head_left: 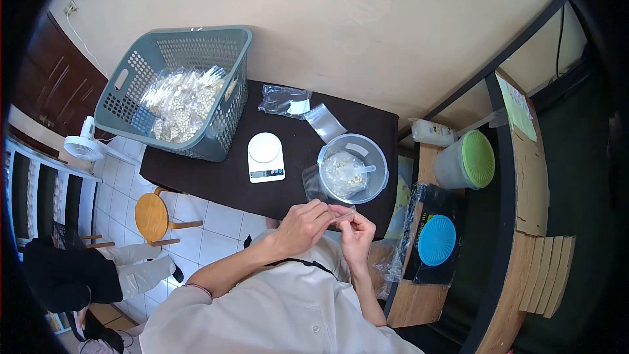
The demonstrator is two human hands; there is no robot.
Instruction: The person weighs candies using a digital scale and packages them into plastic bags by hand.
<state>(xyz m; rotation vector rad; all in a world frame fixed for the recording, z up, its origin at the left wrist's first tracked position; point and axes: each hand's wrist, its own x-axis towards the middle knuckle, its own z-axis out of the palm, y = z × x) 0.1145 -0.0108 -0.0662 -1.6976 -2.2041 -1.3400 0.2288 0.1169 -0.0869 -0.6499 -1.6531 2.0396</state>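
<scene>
My left hand (303, 226) and my right hand (356, 233) meet at the table's front edge, fingers closed on a small clear plastic bag (343, 215) between them. Just beyond them stands a clear round tub (376, 187) holding a bag of small whitish pieces (342, 180) and a clear scoop (364, 170). Another clear plastic bag (313, 183) lies at the tub's left side. A white scale (266, 157) is further left. Behind the tub are flat empty bags (325, 123) and a crumpled clear packet (283, 100).
A grey-green basket (226, 118) of filled bags stands at the dark table's (196, 180) left end. To the right, a shelf holds a green-lidded container (477, 159) and a blue lid (437, 240). A wooden stool (151, 217) and another person (78, 269) are at lower left.
</scene>
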